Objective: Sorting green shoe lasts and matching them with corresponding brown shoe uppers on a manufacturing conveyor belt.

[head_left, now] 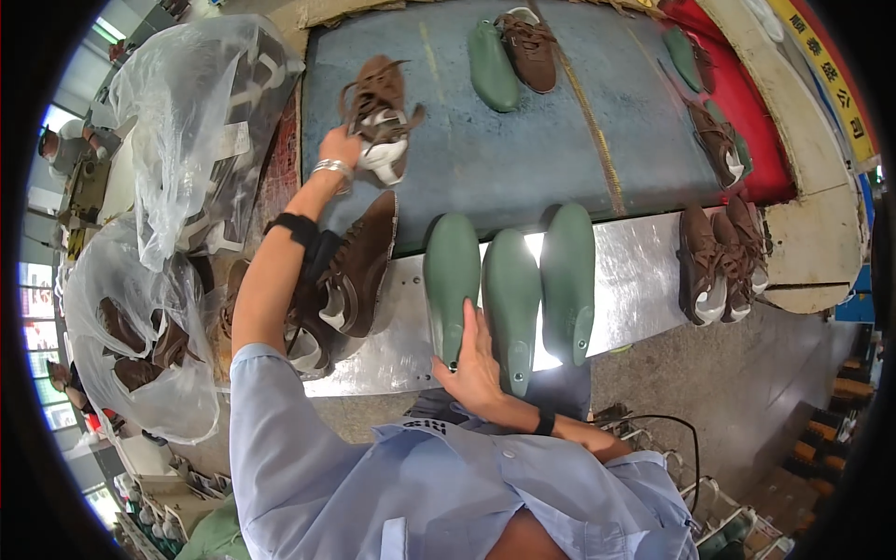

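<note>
My left hand [342, 149] reaches out over the blue-grey belt and is closed on the side of a brown laced shoe upper [378, 93] with a white heel lining; its fingertips are partly hidden. Three green shoe lasts [567, 271] lie side by side on the metal ledge, heel ends toward me. My right hand [474, 369] is at the heel end of the leftmost last [452, 257], its thumb on one side and straight fingers along the other. Beside my left forearm, more brown shoe uppers [366, 266] rest on the ledge.
Farther up the belt [448, 168] lie a green last [493, 67] and a brown shoe [529, 51]. Several brown shoes [714, 257] stand at the ledge's right end. Clear plastic bags [191, 112] with shoe parts crowd the left. A shiny metal ledge [635, 271] borders the belt.
</note>
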A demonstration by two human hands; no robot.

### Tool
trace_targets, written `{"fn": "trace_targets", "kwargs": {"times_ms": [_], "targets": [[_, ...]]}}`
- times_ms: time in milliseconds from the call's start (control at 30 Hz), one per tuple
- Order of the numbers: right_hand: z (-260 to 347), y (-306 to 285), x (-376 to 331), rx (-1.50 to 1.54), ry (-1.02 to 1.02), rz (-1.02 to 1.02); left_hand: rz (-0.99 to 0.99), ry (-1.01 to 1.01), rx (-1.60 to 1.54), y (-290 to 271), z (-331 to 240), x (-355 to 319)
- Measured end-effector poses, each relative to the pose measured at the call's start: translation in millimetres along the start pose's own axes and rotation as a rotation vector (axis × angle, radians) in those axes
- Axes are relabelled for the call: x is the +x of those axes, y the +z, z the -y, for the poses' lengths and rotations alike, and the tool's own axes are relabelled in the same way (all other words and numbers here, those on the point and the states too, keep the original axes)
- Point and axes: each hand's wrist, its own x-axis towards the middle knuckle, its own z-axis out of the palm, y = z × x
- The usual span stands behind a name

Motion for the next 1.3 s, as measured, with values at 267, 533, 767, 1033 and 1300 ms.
{"fn": "trace_targets", "kwargs": {"times_ms": [267,533,767,1033,1300], "targets": [[17.6,-98.7,-7.1,0.986,0.348,0.237,0.616,-0.288,-0.198,137.8,-143.5,-44.4],[9.5,-239.1,-15.4,0.878,0.105,0.049,0.851,-0.081,-0.310,118.5,-119.1,-74.0],[-64.6,-260.5,210.7,0.374,0.005,-0.205,0.772,0.053,-0.403,-3.2,-124.9,-167.2],[-97.4,-206.0,297.8,-0.226,0.002,-0.302,0.344,-0.224,-0.407,-94.2,-118.2,-320.1],[-181.3,-252.3,298.0,-0.504,-0.195,-0.470,0.534,-0.063,-0.226,-27.4,-83.0,-386.7]]}}
